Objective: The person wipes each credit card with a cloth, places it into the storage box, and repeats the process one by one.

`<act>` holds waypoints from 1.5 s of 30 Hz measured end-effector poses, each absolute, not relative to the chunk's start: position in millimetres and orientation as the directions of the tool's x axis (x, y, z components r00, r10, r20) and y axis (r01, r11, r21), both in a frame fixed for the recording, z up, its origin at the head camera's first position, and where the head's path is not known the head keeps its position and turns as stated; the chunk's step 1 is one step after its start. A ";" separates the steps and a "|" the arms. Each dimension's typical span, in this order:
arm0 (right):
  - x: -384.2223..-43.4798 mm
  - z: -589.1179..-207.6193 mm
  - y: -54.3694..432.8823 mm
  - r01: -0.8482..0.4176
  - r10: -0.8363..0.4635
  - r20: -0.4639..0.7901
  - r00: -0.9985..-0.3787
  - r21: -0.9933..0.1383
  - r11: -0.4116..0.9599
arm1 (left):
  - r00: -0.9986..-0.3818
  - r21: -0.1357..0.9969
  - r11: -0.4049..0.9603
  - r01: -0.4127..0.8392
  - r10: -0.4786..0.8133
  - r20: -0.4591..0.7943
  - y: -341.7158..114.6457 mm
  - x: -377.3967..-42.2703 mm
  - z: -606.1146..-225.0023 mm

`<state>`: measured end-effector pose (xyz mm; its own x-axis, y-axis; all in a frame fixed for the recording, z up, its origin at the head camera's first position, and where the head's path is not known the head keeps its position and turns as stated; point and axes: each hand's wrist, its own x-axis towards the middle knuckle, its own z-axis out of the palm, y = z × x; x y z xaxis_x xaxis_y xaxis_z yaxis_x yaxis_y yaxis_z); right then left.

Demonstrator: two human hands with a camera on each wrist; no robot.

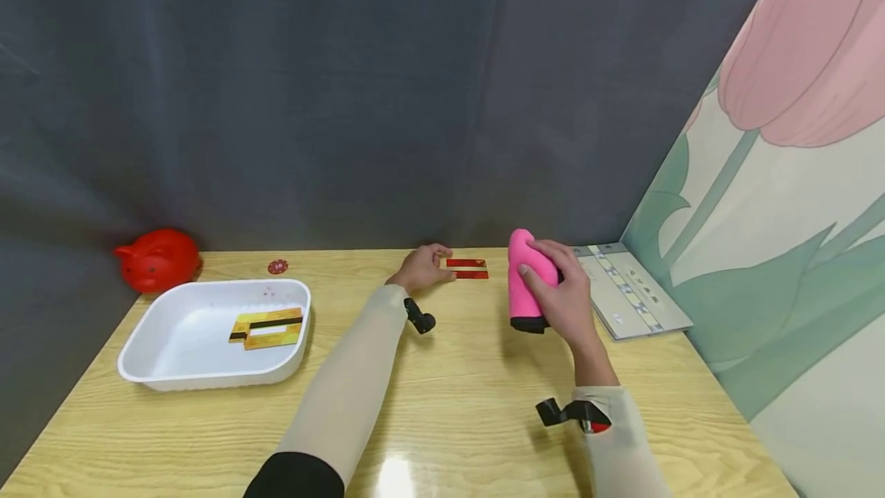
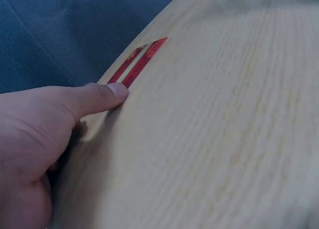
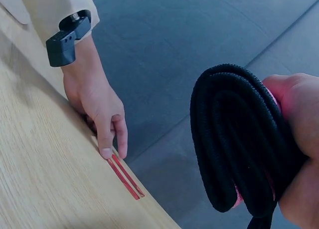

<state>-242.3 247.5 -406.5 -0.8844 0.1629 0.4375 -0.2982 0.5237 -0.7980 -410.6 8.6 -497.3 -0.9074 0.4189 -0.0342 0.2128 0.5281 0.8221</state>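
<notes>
My left hand point(image 1: 420, 270) is low over the table's back edge, at the left end of a flat red card point(image 1: 467, 262) with a pale stripe. In the left wrist view its thumb point(image 2: 118, 90) lies over the card's near corner. The right wrist view shows thumb and forefinger on either side of that end, pinching it. Farther right, my right hand point(image 1: 563, 292) grips a thick, folded pink cloth point(image 1: 527, 275) above the table. Its black end point(image 3: 234, 139) faces the right wrist camera, showing several folded layers.
At the left, a white tray point(image 1: 180, 385) contains yellow cards point(image 1: 273, 336) with black stripes. Behind it are a red piggy bank point(image 1: 160, 260) and a small red chip point(image 1: 278, 267). A grey folder point(image 1: 632, 290) lies by the flowered wall at the right. A dark curtain point(image 1: 346, 98) borders the table's back.
</notes>
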 end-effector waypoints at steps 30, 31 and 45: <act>-247.8 -403.1 241.2 -0.302 0.124 0.424 -0.897 -0.794 0.528 | -0.947 0.788 0.585 0.190 0.320 -0.009 3.9 -387.5 -481.4; -248.4 -402.8 240.1 -0.303 0.121 0.422 -0.898 -0.795 0.526 | -0.949 0.791 0.582 0.189 0.315 -0.005 1.5 -386.2 -480.8; -247.5 -403.6 223.8 -0.365 0.053 0.461 -0.886 -0.763 0.533 | -0.950 0.907 0.354 0.228 0.287 0.126 -41.4 -328.8 -456.1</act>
